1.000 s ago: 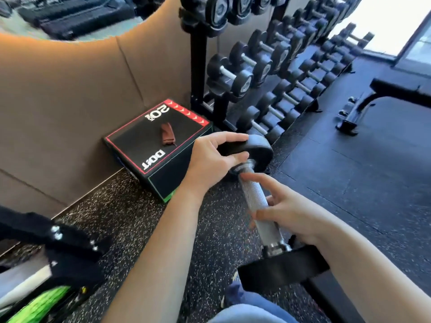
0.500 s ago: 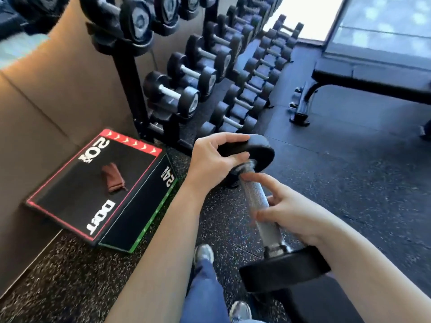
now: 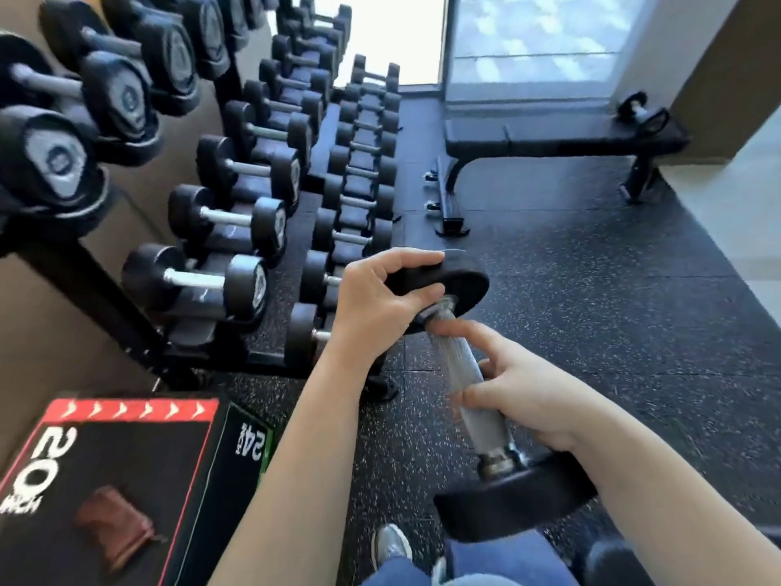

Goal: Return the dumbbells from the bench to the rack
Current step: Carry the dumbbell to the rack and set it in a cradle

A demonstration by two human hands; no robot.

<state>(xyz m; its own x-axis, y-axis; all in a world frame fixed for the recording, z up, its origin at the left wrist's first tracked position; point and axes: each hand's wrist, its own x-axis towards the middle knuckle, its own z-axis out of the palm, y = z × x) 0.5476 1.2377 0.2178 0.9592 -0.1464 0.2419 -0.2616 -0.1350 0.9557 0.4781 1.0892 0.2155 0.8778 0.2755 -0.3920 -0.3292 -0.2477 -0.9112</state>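
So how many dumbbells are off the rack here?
2: one black-ended, steel-handled dumbbell held by the left hand and right hand; one black dumbbell on the black padded bench's far end. Others may be hidden.

Both forearms were bare, no sleeves, watch or rings showing on the left hand [image 3: 376, 306] or the right hand [image 3: 524, 391]. Below them, nearest the plyo box [image 3: 126, 480], were blue denim trousers [image 3: 393, 573] and a grey shoe [image 3: 392, 543] with a pale toe.
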